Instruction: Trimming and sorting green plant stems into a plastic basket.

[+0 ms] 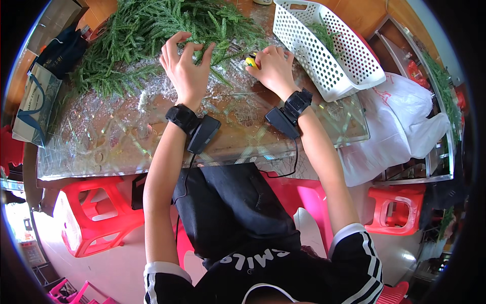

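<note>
Over the table's far side, my left hand (186, 71) has its fingers bent and apart, at the near edge of a heap of artificial pine sprigs (172, 30). The sprigs are green with whitish tips. Close to its thumb lies one of the sprigs; I see nothing held in this hand. My right hand (275, 71), to the right, is closed around a small tool with a yellow handle (251, 63). Its working end is mostly hidden, so I cannot tell its exact kind. Both wrists wear black straps with cabled boxes.
A white perforated plastic basket (329, 55) with a few sprigs inside stands right of my right hand. White flakes litter the glass-topped table (126, 147). White plastic bags (390, 126) sit at the right, a paper bag (38, 106) at the left. Red stools (98, 215) stand below.
</note>
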Tool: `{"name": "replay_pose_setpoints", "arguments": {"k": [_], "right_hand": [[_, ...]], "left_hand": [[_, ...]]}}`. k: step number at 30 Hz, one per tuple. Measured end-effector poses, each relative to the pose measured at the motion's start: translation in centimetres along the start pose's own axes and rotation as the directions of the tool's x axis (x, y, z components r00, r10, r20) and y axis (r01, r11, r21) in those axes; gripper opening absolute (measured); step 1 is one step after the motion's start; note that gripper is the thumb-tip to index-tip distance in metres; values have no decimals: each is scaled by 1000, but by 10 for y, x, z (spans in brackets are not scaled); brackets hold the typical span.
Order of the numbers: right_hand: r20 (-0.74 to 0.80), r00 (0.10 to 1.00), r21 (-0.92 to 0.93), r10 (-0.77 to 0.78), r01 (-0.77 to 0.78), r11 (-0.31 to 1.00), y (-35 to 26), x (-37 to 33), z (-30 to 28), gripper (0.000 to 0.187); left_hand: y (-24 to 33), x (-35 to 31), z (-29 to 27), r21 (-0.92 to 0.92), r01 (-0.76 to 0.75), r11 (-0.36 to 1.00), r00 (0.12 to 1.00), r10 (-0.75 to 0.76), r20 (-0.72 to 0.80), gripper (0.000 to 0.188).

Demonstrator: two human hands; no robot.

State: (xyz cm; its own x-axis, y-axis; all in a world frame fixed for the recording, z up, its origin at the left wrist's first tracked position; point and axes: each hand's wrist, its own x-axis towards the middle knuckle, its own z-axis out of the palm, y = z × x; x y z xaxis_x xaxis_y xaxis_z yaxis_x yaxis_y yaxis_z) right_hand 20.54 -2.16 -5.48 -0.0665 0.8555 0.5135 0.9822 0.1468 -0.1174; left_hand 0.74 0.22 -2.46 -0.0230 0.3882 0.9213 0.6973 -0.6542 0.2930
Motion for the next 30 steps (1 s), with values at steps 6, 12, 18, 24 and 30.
{"name": "replay_pose_setpoints", "arguments": {"k": [6, 12, 18, 24, 30], "right_hand": [[-38, 999, -48, -30, 29, 998, -3, 0, -1, 22], [-61, 997, 36, 52, -50, 998, 0, 5, -5, 27], [-43, 958, 297, 285, -260, 919, -2, 11, -18, 29], [32, 886, 761, 463, -322, 564, 14, 17, -16, 29], [377, 839, 919, 393, -288, -268, 9, 22, -25, 27]], "left_hand": [[-1, 0, -1, -4, -7, 1000, 1000, 7, 9, 21], [2, 0, 0, -12, 2, 1000, 1000, -2, 18, 21], [0, 1, 1, -7, -8, 1000, 1000, 8, 14, 20], [1, 1, 1, 1, -11, 1000, 1000, 11, 25, 16], [-1, 1, -1, 13, -4, 1000, 999, 4, 39, 13]]}}
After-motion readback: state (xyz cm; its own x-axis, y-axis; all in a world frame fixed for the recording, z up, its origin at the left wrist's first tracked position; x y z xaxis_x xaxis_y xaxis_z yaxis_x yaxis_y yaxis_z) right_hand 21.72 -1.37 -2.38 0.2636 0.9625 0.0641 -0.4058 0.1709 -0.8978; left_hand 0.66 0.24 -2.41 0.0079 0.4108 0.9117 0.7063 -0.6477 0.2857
